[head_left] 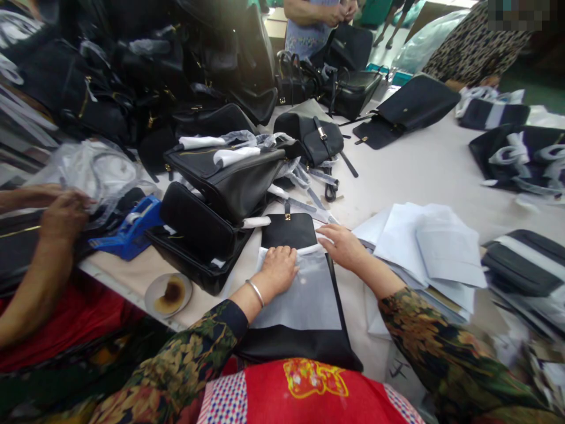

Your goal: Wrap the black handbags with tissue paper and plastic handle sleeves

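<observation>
A black leather bag (304, 347) lies flat in front of me, its flap (286, 231) with a gold clasp folded open away from me. Over the bag's body is a translucent white sheet (304, 303), with a rolled white edge near the flap. My left hand (277, 270), a silver bangle at the wrist, rests palm down on the sheet's upper left part, fingers slightly bent. At the sheet's upper right corner is my right hand (344, 246), its fingers stretched out over the edge beside the flap. Its fingertips partly cover what they touch.
Black bags with wrapped straps (229, 171) crowd the left and back. White papers (432, 253) are stacked to the right. A blue tape dispenser (128, 229) and a stained round dish (168, 294) sit left. A co-worker's hands (66, 215) work at far left; other people stand behind the table.
</observation>
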### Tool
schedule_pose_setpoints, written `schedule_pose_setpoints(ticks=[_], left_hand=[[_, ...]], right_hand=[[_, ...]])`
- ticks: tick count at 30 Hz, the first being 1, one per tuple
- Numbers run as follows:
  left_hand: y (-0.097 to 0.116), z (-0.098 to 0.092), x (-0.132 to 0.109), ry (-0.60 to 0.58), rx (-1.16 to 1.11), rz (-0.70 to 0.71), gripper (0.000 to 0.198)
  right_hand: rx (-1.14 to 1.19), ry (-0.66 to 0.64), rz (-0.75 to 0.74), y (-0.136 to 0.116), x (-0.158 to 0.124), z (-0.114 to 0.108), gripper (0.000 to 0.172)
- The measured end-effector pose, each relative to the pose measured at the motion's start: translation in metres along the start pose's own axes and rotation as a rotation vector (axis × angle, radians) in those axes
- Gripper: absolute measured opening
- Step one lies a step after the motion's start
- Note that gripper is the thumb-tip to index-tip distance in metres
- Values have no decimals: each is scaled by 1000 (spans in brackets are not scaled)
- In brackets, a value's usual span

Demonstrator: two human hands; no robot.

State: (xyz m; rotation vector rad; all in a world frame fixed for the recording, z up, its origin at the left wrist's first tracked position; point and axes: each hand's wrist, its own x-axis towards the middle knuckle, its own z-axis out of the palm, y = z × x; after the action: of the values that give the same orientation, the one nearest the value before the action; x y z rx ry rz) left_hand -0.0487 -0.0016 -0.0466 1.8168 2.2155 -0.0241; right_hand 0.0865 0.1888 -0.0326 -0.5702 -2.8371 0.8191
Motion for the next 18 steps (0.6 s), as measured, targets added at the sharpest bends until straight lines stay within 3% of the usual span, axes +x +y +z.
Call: schedule_pose_setpoints(ticks=[3, 6, 11, 15, 18], left_hand=[[2, 0, -2, 18, -9, -19, 40], [5, 1, -6, 22, -33, -43, 40], [7, 7, -11, 68, -64, -92, 51], [5, 11, -12, 87, -89, -83, 52], [3, 10, -11, 75, -88, -81, 48]], right_hand=[[-103, -219, -99, -29, -3, 24, 40], [-175, -312, -80, -36, -12, 45, 49], [-123, -315, -78, -18, -12, 58, 49], [72, -267, -122, -4, -13, 62, 48], [269, -231, -8, 10, -13, 58, 40]])
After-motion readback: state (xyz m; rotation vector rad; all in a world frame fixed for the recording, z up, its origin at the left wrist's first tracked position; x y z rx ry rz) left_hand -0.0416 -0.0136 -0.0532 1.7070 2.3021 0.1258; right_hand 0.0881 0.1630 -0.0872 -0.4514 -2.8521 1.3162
